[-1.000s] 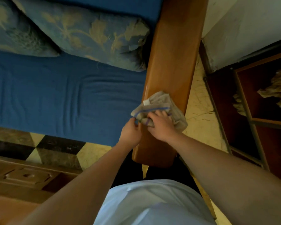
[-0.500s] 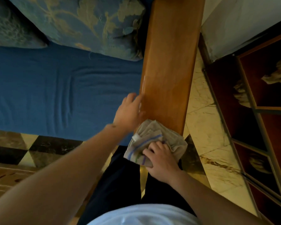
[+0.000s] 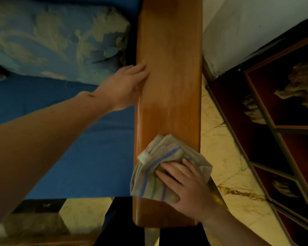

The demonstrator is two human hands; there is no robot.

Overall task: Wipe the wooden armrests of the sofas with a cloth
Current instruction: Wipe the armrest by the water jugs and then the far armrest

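Note:
A long polished wooden armrest (image 3: pixel 169 68) runs up the middle of the view, beside the blue sofa seat (image 3: pixel 78 148). A folded beige cloth (image 3: pixel 156 167) with blue, green and purple stripes lies on the armrest's near end. My right hand (image 3: pixel 185 187) presses down on the cloth, fingers spread over it. My left hand (image 3: pixel 124 86) rests flat against the armrest's left edge further up, fingers straight, holding nothing.
A blue floral cushion (image 3: pixel 60 43) lies against the armrest on the left. A dark cabinet with glass panels (image 3: pixel 283 121) stands to the right across a strip of marble floor (image 3: pixel 220 157). A white wall (image 3: pixel 247 23) rises at the back right.
My left hand let go of the cloth and slid up along the armrest's left edge. My right hand stayed pressed on the cloth at the armrest's near end.

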